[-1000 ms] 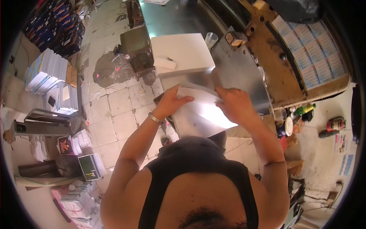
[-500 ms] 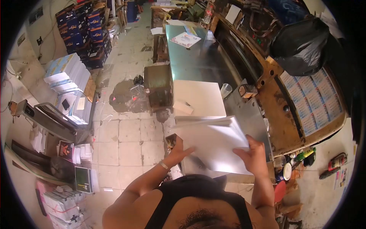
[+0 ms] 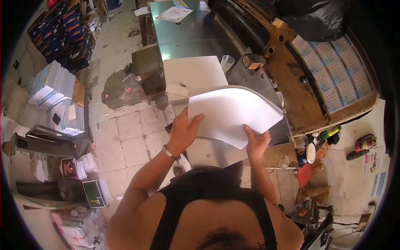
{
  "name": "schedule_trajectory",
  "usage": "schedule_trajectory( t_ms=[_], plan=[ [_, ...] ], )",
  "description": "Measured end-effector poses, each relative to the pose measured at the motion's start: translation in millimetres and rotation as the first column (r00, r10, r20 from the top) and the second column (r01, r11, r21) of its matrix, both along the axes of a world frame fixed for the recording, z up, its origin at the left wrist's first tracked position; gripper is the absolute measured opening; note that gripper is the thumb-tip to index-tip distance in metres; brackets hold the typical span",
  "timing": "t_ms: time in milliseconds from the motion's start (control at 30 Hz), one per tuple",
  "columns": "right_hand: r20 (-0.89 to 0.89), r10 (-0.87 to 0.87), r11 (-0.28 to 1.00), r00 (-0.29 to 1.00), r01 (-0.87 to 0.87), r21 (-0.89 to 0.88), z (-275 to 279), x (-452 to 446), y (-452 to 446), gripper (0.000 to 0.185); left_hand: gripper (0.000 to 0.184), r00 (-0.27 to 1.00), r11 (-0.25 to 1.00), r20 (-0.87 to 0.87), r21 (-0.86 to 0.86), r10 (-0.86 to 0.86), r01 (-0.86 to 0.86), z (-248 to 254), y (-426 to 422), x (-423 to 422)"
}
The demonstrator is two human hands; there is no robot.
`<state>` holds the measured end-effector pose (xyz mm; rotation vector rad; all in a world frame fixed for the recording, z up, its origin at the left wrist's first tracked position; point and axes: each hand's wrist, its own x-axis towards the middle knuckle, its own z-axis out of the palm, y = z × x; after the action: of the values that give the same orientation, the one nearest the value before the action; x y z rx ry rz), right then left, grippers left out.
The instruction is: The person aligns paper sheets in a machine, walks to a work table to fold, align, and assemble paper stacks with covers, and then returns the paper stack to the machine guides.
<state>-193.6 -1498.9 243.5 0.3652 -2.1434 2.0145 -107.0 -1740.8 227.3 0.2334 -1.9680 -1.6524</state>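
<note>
A sheaf of white paper [image 3: 227,112] is held between my two hands above the metal table. It bows upward, and its right corner bends over. My left hand [image 3: 186,127] grips the left edge, thumb on top and fingers hidden beneath. At the near right edge, my right hand [image 3: 256,142] pinches the sheaf with its thumb on top. Just beyond the sheaf lies a thick stack of paper [image 3: 196,71], with a small pale block [image 3: 177,91] on its near left part.
A clear plastic cup [image 3: 227,62] stands right of the stack. The metal table [image 3: 193,39] stretches away, with a printed sheet [image 3: 173,14] at its far end. A machine panel bearing a calendar sheet [image 3: 335,75] flanks the right. Bundled paper [image 3: 52,85] stands at left.
The sheaf now bows upward and its right side has lifted and curled. Both hands still grip it. The camera view has shifted, so the table appears higher and further left.
</note>
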Motion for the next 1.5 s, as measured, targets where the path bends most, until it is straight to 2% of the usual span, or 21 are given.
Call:
schedule_trajectory(
  t_ms=[100,167,200,300,367,467,500,567,600,667,767,867,900,967,1067,1167,1267,1300,1367,1400,1500],
  plan=[
    [-0.024,-0.077,0.997,0.997,0.077,-0.012,-28,6,-2,0.029,0.035,1.000,1.000,-0.009,-0.003,-0.028,0.028,-1,1,-3],
    [-0.083,-0.115,0.993,0.990,0.116,0.015,-66,3,3,0.027,0.035,0.999,0.993,0.040,-0.112,-0.033,0.037,-5,-3,-4],
    [-0.101,-0.123,0.978,0.987,0.138,0.156,-49,5,4,0.029,0.035,0.997,0.985,0.069,-0.163,-0.037,0.048,-8,-5,-4],
    [0.068,-0.038,0.995,0.997,0.031,0.095,-2,5,2,0.031,0.036,0.983,0.983,0.155,-0.136,-0.098,0.120,14,-19,-10],
    [0.145,0.054,0.980,0.988,-0.080,0.182,34,-2,4,0.036,0.038,0.955,0.966,0.148,0.035,-0.259,0.256,34,-34,-21],
    [0.442,0.186,0.969,0.878,-0.238,0.066,25,-28,21,0.040,0.038,0.849,0.787,0.188,0.512,-0.494,0.345,23,-39,-49],
    [0.484,0.384,0.923,0.786,-0.335,-0.187,3,-41,31,0.046,0.039,0.815,0.771,0.254,0.550,-0.520,0.321,8,-37,-59],
    [0.658,0.329,0.942,0.677,-0.283,-0.180,-46,-52,49,0.047,0.040,0.736,0.742,0.368,0.616,-0.568,0.264,-49,-25,-80],
    [0.624,0.199,0.963,0.756,-0.269,0.019,-73,-49,55,0.047,0.041,0.737,0.799,0.403,0.519,-0.542,0.304,-85,-16,-85],
    [0.450,-0.022,0.900,0.893,-0.178,0.398,-108,-49,61,0.047,0.042,0.753,0.877,0.454,0.290,-0.477,0.382,-140,-1,-95],
    [0.349,-0.022,0.872,0.937,-0.153,0.465,-86,-45,64,0.047,0.042,0.804,0.933,0.487,0.066,-0.340,0.354,-122,10,-95],
    [0.358,-0.054,0.783,0.932,-0.183,0.595,-53,-36,59,0.043,0.042,0.831,0.917,0.518,-0.197,-0.204,0.347,-108,20,-93],
    [0.274,-0.058,0.789,0.960,-0.125,0.602,-46,-34,60,0.042,0.042,0.847,0.901,0.509,-0.280,-0.154,0.333,-105,23,-92],
    [0.111,-0.061,0.798,0.992,-0.018,0.603,-37,-24,65,0.040,0.044,0.899,0.933,0.390,-0.203,-0.200,0.296,-72,27,-80],
    [-0.018,-0.173,0.872,0.985,0.162,0.461,-6,-5,57,0.035,0.045,0.931,0.959,0.292,-0.110,-0.220,0.261,-4,28,-62],
    [-0.124,-0.258,0.889,0.958,0.286,0.358,6,10,44,0.036,0.045,0.974,0.979,0.120,-0.040,-0.193,0.199,6,38,-52],
    [-0.144,-0.269,0.899,0.952,0.302,0.317,-19,14,38,0.035,0.042,0.991,0.990,-0.038,-0.065,-0.130,0.127,-28,43,-60],
    [-0.120,-0.274,0.930,0.954,0.294,0.219,-32,13,41,0.034,0.041,0.991,0.991,-0.075,-0.088,-0.109,0.102,-41,43,-63],
    [-0.069,-0.270,0.962,0.960,0.271,0.014,-55,9,43,0.032,0.042,0.987,0.987,-0.014,-0.006,-0.162,0.162,-43,41,-63],
    [-0.047,-0.257,0.964,0.965,0.259,0.062,-51,10,45,0.027,0.043,0.982,0.981,0.019,0.037,-0.190,0.189,-41,40,-59],
    [0.018,-0.255,0.966,0.967,0.254,0.047,-48,10,46,0.030,0.043,0.978,0.981,0.066,0.004,-0.196,0.196,-32,39,-51]
  ],
)
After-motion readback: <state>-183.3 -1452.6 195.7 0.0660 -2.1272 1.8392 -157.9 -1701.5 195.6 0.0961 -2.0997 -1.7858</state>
